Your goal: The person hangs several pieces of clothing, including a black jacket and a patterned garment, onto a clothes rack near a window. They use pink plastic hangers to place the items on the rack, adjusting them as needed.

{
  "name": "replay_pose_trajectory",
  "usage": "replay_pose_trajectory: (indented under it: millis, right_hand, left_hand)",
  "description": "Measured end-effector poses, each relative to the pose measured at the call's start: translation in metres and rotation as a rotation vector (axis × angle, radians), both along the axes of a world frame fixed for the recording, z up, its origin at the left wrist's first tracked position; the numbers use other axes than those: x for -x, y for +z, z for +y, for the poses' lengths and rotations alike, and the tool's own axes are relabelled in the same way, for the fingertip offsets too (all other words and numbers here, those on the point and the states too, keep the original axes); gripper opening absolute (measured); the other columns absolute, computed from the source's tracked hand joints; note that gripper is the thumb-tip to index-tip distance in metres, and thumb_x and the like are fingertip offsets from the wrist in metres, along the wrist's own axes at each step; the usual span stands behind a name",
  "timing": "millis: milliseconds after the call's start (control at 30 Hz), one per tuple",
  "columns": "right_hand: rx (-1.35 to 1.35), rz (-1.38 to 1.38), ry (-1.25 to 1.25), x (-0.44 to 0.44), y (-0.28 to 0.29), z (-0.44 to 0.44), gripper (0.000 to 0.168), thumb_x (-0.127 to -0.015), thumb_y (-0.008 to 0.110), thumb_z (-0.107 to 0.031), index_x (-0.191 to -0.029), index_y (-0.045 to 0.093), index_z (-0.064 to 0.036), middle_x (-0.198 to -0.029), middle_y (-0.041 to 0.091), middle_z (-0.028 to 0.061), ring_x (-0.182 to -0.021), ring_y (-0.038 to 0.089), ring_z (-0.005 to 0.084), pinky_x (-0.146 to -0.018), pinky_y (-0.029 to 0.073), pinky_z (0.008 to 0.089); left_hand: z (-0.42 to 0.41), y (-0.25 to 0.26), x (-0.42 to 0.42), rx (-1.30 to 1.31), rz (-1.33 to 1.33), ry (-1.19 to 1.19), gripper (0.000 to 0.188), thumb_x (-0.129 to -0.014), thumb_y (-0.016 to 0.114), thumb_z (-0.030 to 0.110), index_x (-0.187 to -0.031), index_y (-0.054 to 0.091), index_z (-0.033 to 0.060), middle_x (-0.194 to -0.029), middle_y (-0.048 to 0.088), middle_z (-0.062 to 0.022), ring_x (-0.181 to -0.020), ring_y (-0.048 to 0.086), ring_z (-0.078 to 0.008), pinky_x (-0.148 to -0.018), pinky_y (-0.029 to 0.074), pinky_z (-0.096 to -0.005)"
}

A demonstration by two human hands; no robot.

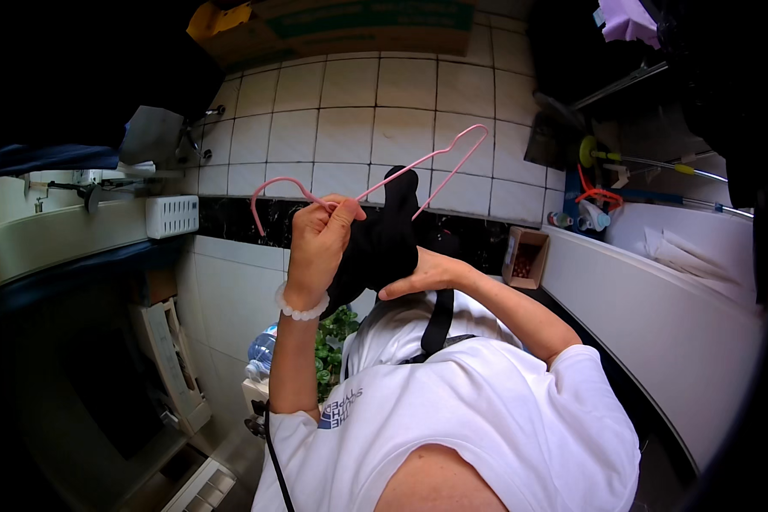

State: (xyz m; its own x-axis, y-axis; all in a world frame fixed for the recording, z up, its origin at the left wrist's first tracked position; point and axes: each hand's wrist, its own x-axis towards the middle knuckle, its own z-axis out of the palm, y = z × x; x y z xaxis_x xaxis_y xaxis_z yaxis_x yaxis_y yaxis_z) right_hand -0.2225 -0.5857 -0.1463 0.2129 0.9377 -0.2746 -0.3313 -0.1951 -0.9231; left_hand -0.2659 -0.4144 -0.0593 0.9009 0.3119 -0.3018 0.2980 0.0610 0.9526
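Note:
My left hand (323,240), with a beaded bracelet at the wrist, grips a pink clothes hanger (404,168) at the base of its hook. The hook curves out to the left, and one shoulder of the hanger reaches up and right. Black cloth (393,237), seemingly a garment, hangs at the hanger and hides part of it. On the cloth's lower right side, my right hand (425,272) holds the fabric. Its thumb shows, while its other fingers are hidden behind the cloth. The cloth is bunched, so its shape cannot be told.
A tiled wall (403,128) rises ahead. At left are a white slotted basket (173,217) and a sink edge (70,217). An open cardboard box (526,256) and a white panel (640,313) stand right. A leafy plant (333,345) and plastic bottle (262,345) are near my left forearm.

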Motion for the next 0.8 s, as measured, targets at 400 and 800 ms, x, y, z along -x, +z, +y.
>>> replay_pose_trajectory:
  millis: [400,800]
  right_hand:
    - [0.044,-0.003,0.019,0.013,-0.026,0.029,0.053,-0.066,0.073,-0.015,-0.112,0.053,0.004,-0.103,0.059,0.0125,-0.098,0.055,0.0212,-0.089,0.043,0.0313]
    - [0.257,0.087,-0.098,-0.037,0.019,0.016,0.063,-0.065,0.073,-0.012,-0.121,0.05,0.001,-0.113,0.056,0.0096,-0.107,0.05,0.0205,-0.097,0.036,0.0296]
  left_hand:
    - [0.029,-0.059,0.009,0.022,0.047,0.132,0.026,-0.095,0.052,0.017,-0.075,0.057,0.0016,-0.048,0.034,0.0087,-0.037,0.025,0.0001,-0.036,0.015,-0.02]
    - [0.055,-0.141,0.045,-0.276,0.06,0.089,0.027,-0.09,0.055,0.017,-0.067,0.057,0.0041,-0.052,0.04,0.0081,-0.045,0.034,-0.0014,-0.041,0.024,-0.0212]
